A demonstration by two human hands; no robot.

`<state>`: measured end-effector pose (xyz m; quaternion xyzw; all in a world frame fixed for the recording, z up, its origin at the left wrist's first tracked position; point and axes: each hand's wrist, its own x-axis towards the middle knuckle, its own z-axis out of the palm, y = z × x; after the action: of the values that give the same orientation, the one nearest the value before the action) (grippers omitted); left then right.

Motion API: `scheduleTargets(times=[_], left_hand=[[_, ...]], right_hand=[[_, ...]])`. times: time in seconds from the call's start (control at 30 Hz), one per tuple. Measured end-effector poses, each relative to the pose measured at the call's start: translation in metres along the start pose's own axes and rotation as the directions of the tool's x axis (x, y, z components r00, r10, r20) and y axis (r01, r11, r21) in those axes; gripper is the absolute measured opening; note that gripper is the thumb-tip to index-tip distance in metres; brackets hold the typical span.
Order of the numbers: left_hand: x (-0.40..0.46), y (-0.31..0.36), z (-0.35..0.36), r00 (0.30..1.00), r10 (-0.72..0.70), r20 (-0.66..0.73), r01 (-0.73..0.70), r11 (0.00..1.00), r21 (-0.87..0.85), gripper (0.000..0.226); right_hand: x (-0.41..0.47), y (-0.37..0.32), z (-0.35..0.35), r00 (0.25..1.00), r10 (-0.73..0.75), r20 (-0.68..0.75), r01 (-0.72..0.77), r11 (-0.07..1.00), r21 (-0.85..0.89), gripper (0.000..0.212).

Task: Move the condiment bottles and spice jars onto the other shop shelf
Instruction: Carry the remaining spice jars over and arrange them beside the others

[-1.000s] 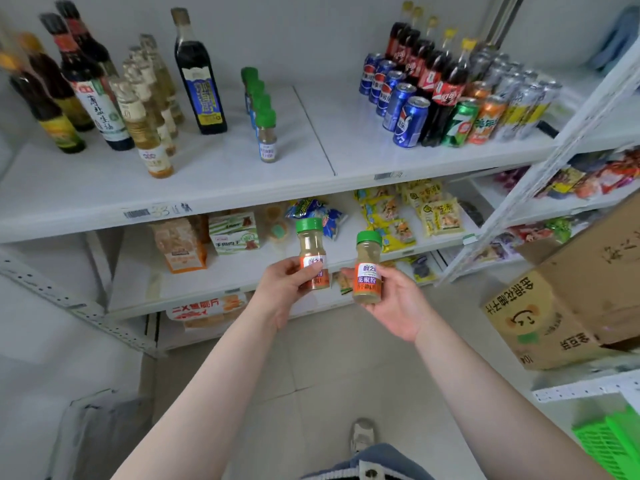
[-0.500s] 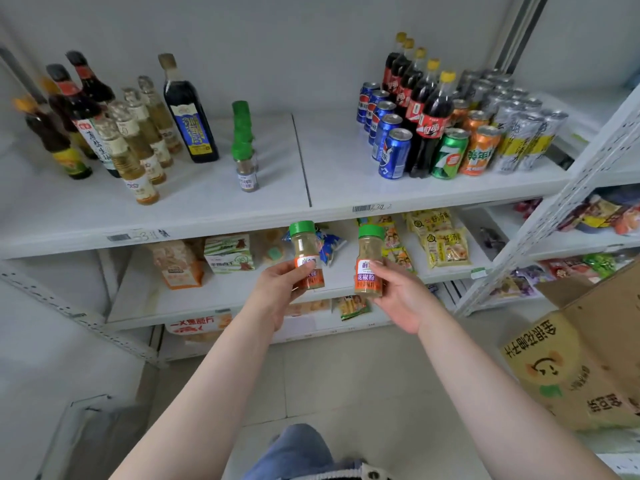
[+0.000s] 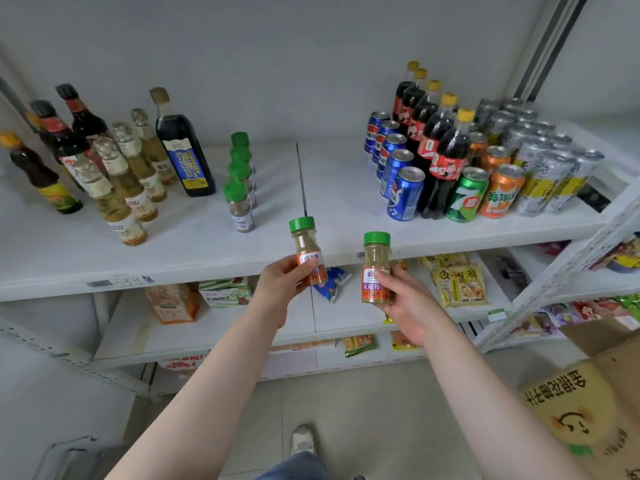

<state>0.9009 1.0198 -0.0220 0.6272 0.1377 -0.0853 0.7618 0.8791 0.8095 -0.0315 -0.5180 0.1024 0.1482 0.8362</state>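
Note:
My left hand (image 3: 277, 289) grips a green-capped spice jar (image 3: 306, 249) with an orange label, held upright just in front of the top shelf (image 3: 207, 251) edge. My right hand (image 3: 408, 306) grips a second green-capped spice jar (image 3: 375, 268), a little lower and to the right. On the shelf stands a row of green-capped spice jars (image 3: 239, 206), running back from the front. Left of them stand pale condiment bottles (image 3: 121, 209), dark sauce bottles (image 3: 62, 143) and a tall dark bottle with a blue label (image 3: 183, 154).
Cola bottles (image 3: 446, 157) and drink cans (image 3: 405, 194) fill the shelf's right half. Snack packets (image 3: 460, 282) lie on the lower shelf. A cardboard box (image 3: 588, 410) sits at lower right. A slanted white rack post (image 3: 568, 268) crosses on the right.
Both hands have risen with their jars toward the top shelf's front edge. The view has moved closer to the shelf and tilted up.

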Motion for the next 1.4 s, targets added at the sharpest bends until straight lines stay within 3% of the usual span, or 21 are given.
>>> scheduleTargets(times=[0.1,0.23,0.37,0.47,0.6,0.93,1.1,1.4], left_hand=[[0.039,0.012,-0.001,0.999,0.033,-0.033,-0.032,0.999,0.023,0.026],[0.089,0.026,-0.005,0.997,0.063,-0.038,-0.063,0.998,0.006,0.026],[0.129,0.038,-0.004,0.993,0.106,-0.06,-0.106,0.994,-0.003,0.022],[0.158,0.044,0.0,0.983,0.148,-0.105,-0.146,0.989,0.025,0.02],[0.194,0.054,0.01,0.962,0.179,-0.206,-0.163,0.982,0.092,0.023],[0.28,0.078,0.024,0.838,0.293,-0.46,-0.15,0.935,0.322,0.029],[0.301,0.084,0.014,0.794,0.411,-0.448,-0.199,0.872,0.448,0.032],[0.334,0.081,0.002,0.819,0.419,-0.392,-0.268,0.884,0.384,0.028]], right_hand=[[0.037,-0.01,0.008,1.0,-0.013,-0.003,0.013,1.0,0.005,0.034],[0.086,-0.022,0.023,0.999,-0.024,-0.026,0.024,0.999,0.022,0.021],[0.126,-0.035,0.034,0.999,-0.026,-0.038,0.027,0.999,0.023,0.023],[0.151,-0.046,0.038,1.0,-0.005,-0.027,0.004,1.0,-0.009,0.029],[0.185,-0.061,0.037,0.999,0.038,-0.009,-0.039,0.998,-0.046,0.051],[0.232,-0.081,0.03,0.99,0.09,0.104,-0.08,0.992,-0.096,0.042],[0.242,-0.075,0.021,0.989,0.09,0.119,-0.073,0.988,-0.14,0.046],[0.253,-0.071,0.014,0.989,0.077,0.125,-0.053,0.981,-0.185,0.052]])
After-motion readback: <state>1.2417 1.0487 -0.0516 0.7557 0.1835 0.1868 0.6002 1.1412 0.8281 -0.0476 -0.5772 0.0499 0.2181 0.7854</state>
